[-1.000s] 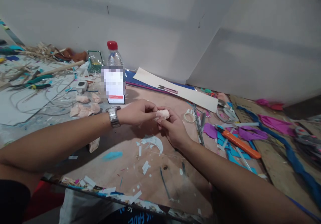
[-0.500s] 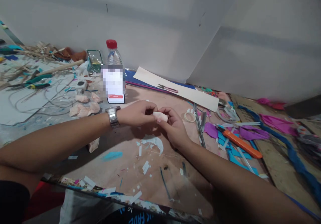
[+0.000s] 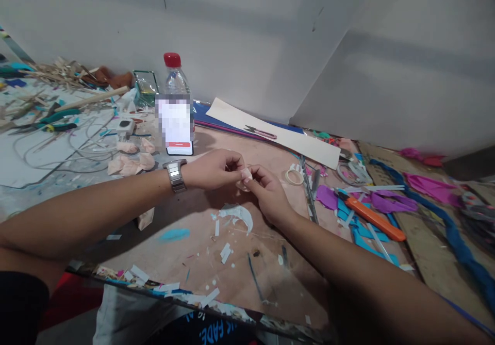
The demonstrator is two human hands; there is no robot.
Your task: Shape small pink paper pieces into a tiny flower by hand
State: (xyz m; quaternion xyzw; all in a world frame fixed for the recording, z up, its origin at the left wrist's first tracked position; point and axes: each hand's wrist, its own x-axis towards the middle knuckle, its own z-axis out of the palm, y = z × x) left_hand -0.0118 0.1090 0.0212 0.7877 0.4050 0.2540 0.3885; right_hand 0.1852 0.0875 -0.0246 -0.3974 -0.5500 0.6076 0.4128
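A small pale peach piece point(image 3: 243, 181), thin and soft-looking like crepe paper, is pinched between both hands above the board. My left hand point(image 3: 216, 169), with a metal watch point(image 3: 176, 176) at the wrist, grips its left side between thumb and fingers. My right hand point(image 3: 269, 194) holds the other side, thumb pressed on the near face. The fingers partly hide the piece. Similar crumpled peach pieces point(image 3: 131, 164) lie beyond my left forearm, and another peach piece point(image 3: 146, 218) stands just on its near side.
Behind the hands a phone point(image 3: 177, 128) leans on a red-capped bottle point(image 3: 177, 77). Small snips point(image 3: 261, 131) rest on a cream strip point(image 3: 294, 144). On the right are a tape roll point(image 3: 294, 177), an orange cutter point(image 3: 375, 218) and coloured scraps. Pliers point(image 3: 50, 123) lie far left among sticks.
The peach piece has turned from lying lengthwise to a more upright, folded shape between my fingertips. Both hands stay close together. The view has shifted slightly.
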